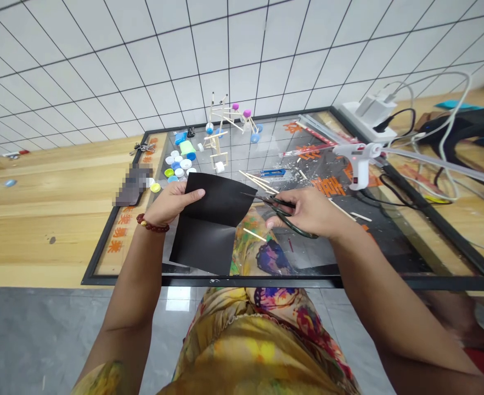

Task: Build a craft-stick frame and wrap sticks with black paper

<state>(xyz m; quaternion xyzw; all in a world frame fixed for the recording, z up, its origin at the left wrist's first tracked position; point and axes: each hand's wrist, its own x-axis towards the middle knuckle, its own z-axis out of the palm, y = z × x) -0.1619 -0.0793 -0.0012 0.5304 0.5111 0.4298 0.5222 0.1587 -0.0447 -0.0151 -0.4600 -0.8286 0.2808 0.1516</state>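
Observation:
My left hand (172, 202) pinches the upper left corner of a black sheet (209, 222), thumb on top, holding it above the glass table top (394, 241). My right hand (308, 211) grips dark green scissors (279, 211) with fingers through the handles. The scissor blades point left and meet the sheet's right edge. A bead bracelet (152, 224) circles my left wrist. Thin wooden sticks (258, 181) lie just beyond the sheet.
A white glue gun (359, 159) stands at the right, its cable running to a power strip (367, 118). A stick-and-cap model (229, 118) and coloured bottle caps (178, 164) sit at the back. A blue cutter (273, 172) lies by the sticks.

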